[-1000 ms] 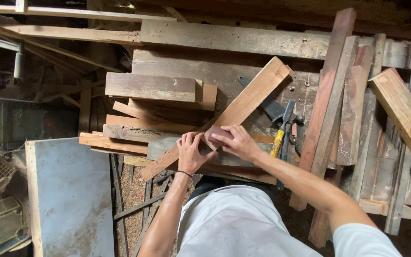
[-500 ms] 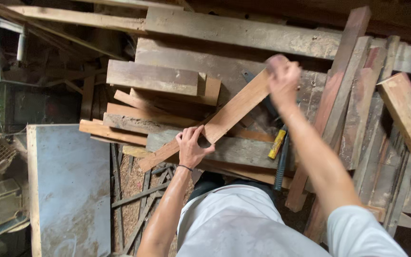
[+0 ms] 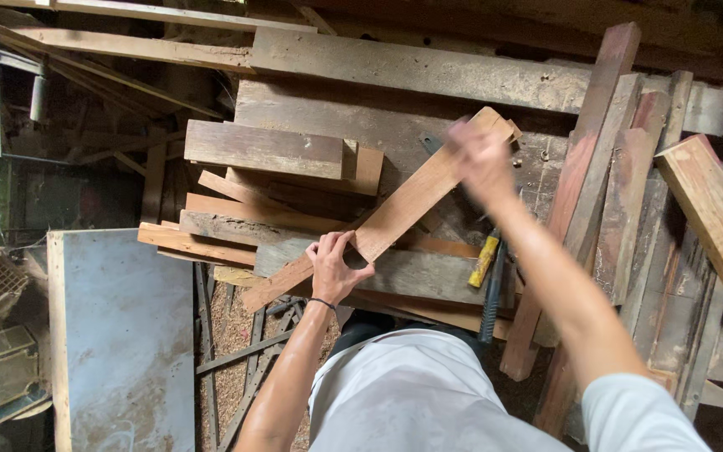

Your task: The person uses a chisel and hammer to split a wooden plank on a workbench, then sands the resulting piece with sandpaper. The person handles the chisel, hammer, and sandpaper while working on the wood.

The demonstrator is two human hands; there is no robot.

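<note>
Head view, looking straight down: a long reddish plank (image 3: pixel 395 213) lies slantwise across a workbench (image 3: pixel 428 92) heaped with offcuts, and every place below is given from that plank. Its upper end reaches the far part of the bench, close to a thick grey beam (image 3: pixel 412 63) that runs along the bench's far edge. Its lower end juts past the near edge of the bench, over a floor strewn with sawdust (image 3: pixel 232 322). Beside the plank, on the person's left, a short grey block (image 3: pixel 265 149) sits on stacked boards (image 3: pixel 211 230) whose ends overhang the bench edge. On the other side, several dark boards (image 3: pixel 621 192) lean upright and crowd that flank, leaving little open room there. Just beside the plank's middle, a tool with a yellow handle (image 3: pixel 484 259) lies on the bench. The widest open room is off the plank's lower end, where a flat grey panel (image 3: pixel 123 335) stands and metal bars (image 3: pixel 248 360) cross the floor.

The left hand (image 3: pixel 334 266) is curled around the plank's near edge a little below its middle, fingers wrapped over the top face and thumb against the side, gripping it firmly. The right hand (image 3: pixel 480 155) is at the plank's upper end, blurred; it overlaps the wood, but whether it grips or merely rests there cannot be told.
</note>
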